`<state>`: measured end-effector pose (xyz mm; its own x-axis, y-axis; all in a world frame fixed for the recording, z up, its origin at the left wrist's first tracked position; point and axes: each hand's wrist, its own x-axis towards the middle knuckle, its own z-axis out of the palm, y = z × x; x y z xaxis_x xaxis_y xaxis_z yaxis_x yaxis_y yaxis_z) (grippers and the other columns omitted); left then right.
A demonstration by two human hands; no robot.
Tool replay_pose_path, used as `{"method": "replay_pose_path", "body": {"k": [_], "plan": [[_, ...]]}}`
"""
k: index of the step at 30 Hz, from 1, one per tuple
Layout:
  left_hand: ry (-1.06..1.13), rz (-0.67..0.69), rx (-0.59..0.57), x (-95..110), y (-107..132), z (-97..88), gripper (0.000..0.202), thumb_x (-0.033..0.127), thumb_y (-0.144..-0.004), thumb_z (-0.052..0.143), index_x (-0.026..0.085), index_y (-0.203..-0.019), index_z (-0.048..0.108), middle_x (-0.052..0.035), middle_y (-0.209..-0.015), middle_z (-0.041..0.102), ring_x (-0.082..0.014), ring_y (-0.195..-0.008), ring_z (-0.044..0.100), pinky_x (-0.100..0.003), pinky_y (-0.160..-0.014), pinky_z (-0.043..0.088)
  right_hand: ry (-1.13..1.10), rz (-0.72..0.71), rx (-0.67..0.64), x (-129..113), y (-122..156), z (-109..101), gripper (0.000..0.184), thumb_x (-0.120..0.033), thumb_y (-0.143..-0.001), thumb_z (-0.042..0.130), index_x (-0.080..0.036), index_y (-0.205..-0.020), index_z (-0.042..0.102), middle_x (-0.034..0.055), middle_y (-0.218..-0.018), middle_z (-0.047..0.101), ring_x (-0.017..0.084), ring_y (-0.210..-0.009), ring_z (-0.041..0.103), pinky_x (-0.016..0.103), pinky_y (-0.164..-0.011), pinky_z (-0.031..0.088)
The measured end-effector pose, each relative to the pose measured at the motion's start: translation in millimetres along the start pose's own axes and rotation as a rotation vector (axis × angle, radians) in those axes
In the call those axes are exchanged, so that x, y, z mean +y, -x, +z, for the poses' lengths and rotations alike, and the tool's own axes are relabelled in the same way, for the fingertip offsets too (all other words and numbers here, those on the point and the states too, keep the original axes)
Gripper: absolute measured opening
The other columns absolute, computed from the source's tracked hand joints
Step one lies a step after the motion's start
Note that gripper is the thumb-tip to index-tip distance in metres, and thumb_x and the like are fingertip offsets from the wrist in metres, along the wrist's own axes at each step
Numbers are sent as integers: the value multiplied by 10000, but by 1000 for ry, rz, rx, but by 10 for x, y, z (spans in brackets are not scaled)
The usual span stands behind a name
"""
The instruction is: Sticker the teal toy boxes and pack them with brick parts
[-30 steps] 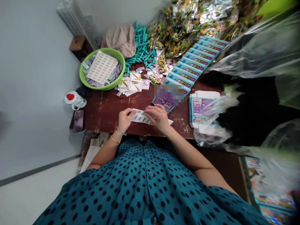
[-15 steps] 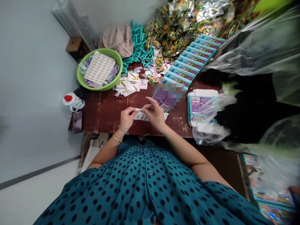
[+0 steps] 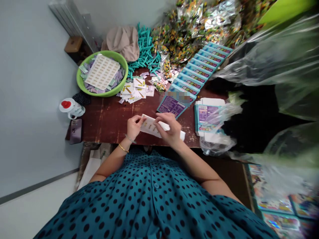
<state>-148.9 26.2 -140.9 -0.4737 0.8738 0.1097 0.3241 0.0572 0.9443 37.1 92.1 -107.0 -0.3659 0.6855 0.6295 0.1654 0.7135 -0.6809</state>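
Note:
Both my hands work on a white sticker sheet point(image 3: 149, 126) with small yellow labels, lying at the near edge of a dark brown table point(image 3: 109, 116). My left hand point(image 3: 134, 127) pinches the sheet's left end between thumb and fingers. My right hand point(image 3: 168, 128) lies over the sheet's right part with fingers curled and the fingertips pressing down on it. A purple and teal card point(image 3: 171, 106) sits just beyond my right hand.
A green bowl point(image 3: 86, 89) holds a sticker sheet and small packets at the far left. Loose cards point(image 3: 133, 90), teal sticks point(image 3: 145, 53), a fanned row of teal cards point(image 3: 199, 71), candy bags point(image 3: 196, 23), a card stack point(image 3: 208, 116), a phone point(image 3: 75, 130) and a red-capped cup point(image 3: 67, 107) lie around.
Half a second ago both hands were lifted, pinching something small above the sheet. Now they are down on the sheet again, which lies flatter and further right.

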Motion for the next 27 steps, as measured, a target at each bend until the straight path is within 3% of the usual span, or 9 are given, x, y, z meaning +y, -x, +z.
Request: {"method": "replay_pose_path", "body": {"k": [4, 7, 10, 15, 19, 21, 24, 27], "plan": [[35, -21, -13, -113, 21, -30, 380, 509, -848, 698, 170, -676, 684, 17, -634, 612, -116, -603, 504, -239, -595, 386, 153, 172, 141, 432, -369, -385, 647, -347, -947, 623, -318, -1540, 366, 29, -1020, 756, 240, -950, 689, 509, -1019, 496], [71, -52, -91, -132, 57, -2, 347, 481, -837, 697, 171, -683, 686, 15, -642, 616, -121, -612, 512, -238, -601, 395, 314, 264, 128, 906, -606, -536, 725, -354, -937, 598, -293, -1585, 279, 60, -1138, 745, 242, -973, 666, 548, -1048, 449], [79, -57, -135, -116, 86, 30, 323, 452, -839, 689, 170, -683, 683, 16, -638, 609, -121, -614, 505, -242, -617, 403, 436, 288, 92, 1196, -696, -555, 749, -306, -915, 578, -283, -1595, 265, 82, -1198, 721, 247, -1003, 650, 584, -1061, 411], [98, -89, -196, -132, 84, 31, 343, 473, -826, 689, 170, -667, 663, 16, -628, 595, -122, -613, 489, -240, -604, 397, 602, 248, 166, 1336, -764, -699, 708, -386, -880, 642, -287, -1530, 379, 122, -1465, 539, 337, -1319, 509, 621, -1089, 383], [108, -105, -261, -140, 48, 42, 340, 476, -813, 695, 167, -673, 673, 14, -638, 605, -125, -626, 500, -237, -610, 404, 479, 259, 225, 1457, -954, -974, 304, -373, -885, 643, -236, -1155, 673, 88, -1205, 667, 292, -1200, 574, 561, -1069, 433], [119, -99, -288, -125, 24, 69, 346, 484, -808, 699, 167, -672, 675, 12, -637, 609, -127, -626, 506, -239, -614, 407, 365, 293, 198, 1518, -1056, -1049, 162, -341, -887, 637, -207, -948, 703, 66, -1011, 694, 244, -1043, 625, 477, -994, 490], [141, -73, -315, -99, -12, 125, 349, 488, -809, 706, 168, -672, 677, 8, -645, 623, -131, -628, 519, -242, -623, 415, 239, 356, 102, 1569, -1145, -1022, 143, -316, -867, 661, -185, -818, 689, 30, -791, 669, 195, -819, 625, 386, -839, 523], [152, -57, -322, -91, -40, 174, 351, 483, -815, 711, 168, -665, 673, 11, -640, 620, -128, -620, 518, -241, -624, 418, 319, 419, 38, 1578, -1171, -904, 120, -296, -814, 717, -187, -767, 697, 27, -724, 665, 207, -782, 610, 393, -823, 504]]}}
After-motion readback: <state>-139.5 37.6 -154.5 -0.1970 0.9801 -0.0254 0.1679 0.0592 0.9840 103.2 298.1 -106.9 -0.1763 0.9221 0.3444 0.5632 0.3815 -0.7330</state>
